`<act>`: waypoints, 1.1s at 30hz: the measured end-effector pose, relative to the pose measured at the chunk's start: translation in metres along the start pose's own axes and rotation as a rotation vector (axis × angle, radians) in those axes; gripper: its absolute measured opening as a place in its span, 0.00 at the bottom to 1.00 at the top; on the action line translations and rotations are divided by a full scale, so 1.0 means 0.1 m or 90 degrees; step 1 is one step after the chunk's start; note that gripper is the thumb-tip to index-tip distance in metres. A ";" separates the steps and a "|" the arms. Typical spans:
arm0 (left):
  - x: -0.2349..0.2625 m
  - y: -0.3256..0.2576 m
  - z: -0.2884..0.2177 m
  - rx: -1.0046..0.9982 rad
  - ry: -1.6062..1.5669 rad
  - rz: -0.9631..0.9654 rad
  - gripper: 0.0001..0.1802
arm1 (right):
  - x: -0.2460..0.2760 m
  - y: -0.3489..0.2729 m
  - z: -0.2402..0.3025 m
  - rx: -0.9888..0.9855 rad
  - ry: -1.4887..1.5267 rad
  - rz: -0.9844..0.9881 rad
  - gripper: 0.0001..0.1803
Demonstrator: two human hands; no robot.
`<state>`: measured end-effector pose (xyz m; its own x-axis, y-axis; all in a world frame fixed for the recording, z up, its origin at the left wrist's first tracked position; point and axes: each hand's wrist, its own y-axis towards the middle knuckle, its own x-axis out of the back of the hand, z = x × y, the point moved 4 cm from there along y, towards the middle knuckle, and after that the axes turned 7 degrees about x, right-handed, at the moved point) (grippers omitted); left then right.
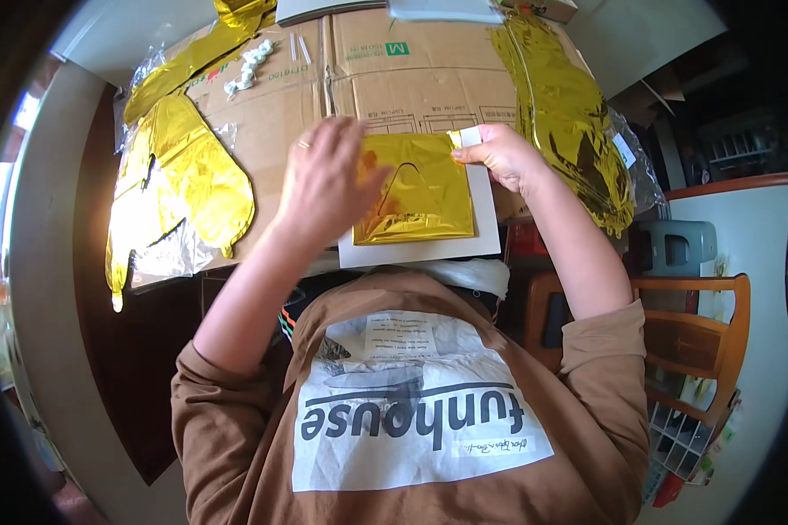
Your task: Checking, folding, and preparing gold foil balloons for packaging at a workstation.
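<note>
folded gold foil (429, 197) lies on a white card (485, 214) at the near edge of the cardboard (263, 131). the step looks like lining it up flat; the next move likely calls for a steady right pinch and light left pressure. the right hand (506, 159) grips the far right corner, thumb on top; the left hand (324, 179), blurred, reaches over the left side, fingers extended and loose, contact unclear.

Home rm, apparently: wooden chair (692, 337) approx. 4 o'clock, plastic stool (692, 241) at 3, cardboard worktop (446, 83) at 12.
</note>
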<state>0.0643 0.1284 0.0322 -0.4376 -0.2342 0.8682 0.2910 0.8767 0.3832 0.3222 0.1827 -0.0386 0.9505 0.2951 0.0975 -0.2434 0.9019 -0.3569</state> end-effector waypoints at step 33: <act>-0.52 -0.24 0.00 -0.058 0.058 0.127 0.51 | -0.75 -0.52 0.00 0.425 -0.793 -0.181 0.42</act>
<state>0.0798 0.1192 -0.0218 -0.2868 -0.1004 0.9527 0.4419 0.8685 0.2246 0.2642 0.1135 -0.0270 0.2824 -0.1518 0.9472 -0.4525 0.8496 0.2711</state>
